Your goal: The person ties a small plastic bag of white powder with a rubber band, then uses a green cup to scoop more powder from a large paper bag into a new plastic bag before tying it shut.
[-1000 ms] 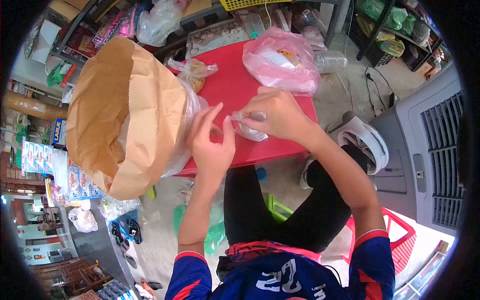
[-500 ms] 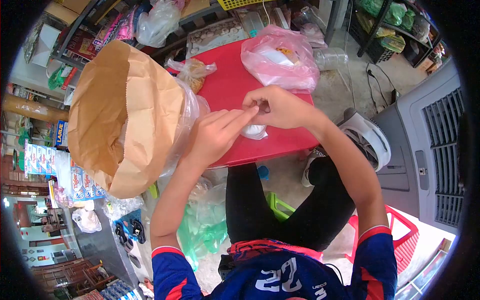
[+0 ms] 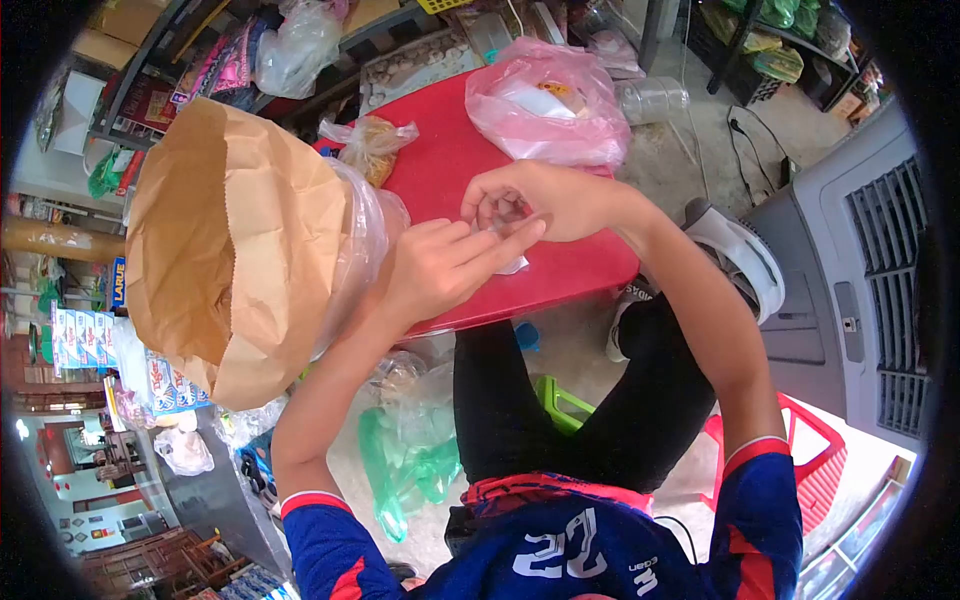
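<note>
Over the red table (image 3: 440, 170), my two hands meet, fingertips touching. My left hand (image 3: 445, 262) comes from the left, index finger stretched along the right fingers, the others bent. My right hand (image 3: 550, 200) curls its fingers and thumb into a pinch. Whatever sits between the fingers is too small and covered to make out. Just below them shows the edge of a small white plastic bag (image 3: 514, 266), mostly hidden by my left hand. Left of the hands stands a large open brown paper bag (image 3: 285, 250) with clear plastic around its side.
A pink plastic bag (image 3: 600, 130) with white contents lies at the table's far right. A tied clear bag of yellowish food (image 3: 372, 150) sits at the far left. A grey air cooler (image 3: 830, 270) stands at right; green plastic bags (image 3: 400, 450) lie on the floor.
Both hands have shifted slightly, and my left index finger now reaches farther across the right fingers. Less of the small white bag shows beneath them. The whole view has tilted a little.
</note>
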`<state>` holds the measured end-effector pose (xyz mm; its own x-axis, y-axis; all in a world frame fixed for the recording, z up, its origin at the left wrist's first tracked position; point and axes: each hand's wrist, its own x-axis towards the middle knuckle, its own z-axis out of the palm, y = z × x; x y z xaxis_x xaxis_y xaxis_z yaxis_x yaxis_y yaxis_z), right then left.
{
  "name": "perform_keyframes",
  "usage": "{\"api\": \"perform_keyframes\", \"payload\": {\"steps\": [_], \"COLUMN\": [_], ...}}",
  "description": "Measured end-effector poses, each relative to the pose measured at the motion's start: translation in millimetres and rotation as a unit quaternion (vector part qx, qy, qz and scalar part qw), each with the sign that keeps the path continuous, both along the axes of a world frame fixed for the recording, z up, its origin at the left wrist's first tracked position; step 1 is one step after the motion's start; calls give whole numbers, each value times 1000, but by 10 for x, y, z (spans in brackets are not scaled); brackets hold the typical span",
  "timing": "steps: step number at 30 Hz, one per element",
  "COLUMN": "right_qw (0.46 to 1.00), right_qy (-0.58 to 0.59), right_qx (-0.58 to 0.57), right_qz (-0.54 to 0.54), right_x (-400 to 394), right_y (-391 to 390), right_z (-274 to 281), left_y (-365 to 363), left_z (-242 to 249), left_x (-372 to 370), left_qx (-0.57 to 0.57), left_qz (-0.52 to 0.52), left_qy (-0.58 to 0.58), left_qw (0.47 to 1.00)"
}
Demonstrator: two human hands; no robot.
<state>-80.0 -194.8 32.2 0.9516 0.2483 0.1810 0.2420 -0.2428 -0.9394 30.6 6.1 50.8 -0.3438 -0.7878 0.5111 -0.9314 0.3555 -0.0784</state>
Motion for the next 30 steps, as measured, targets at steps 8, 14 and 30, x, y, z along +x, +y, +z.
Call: {"api": "perform_keyframes", "payload": {"steps": [8,14,30], "right_qw": [999,993,980], "right_qy": [45,60,91], "right_qx": [16,106,159], "right_qz": [-11,-10,-77], "right_x": [-21,-109,-117], "right_y": [-79,-179,-54], "right_z": [13,-116,-80], "left_y": [-56,1,25], "left_z": [-37,-84,101], "left_x": [52,80,-77], "left_qx": [32,-50,-6], "left_qz": [3,33,52], "left_qy": [-23,122,-32], "left_qw": [999,991,998]}}
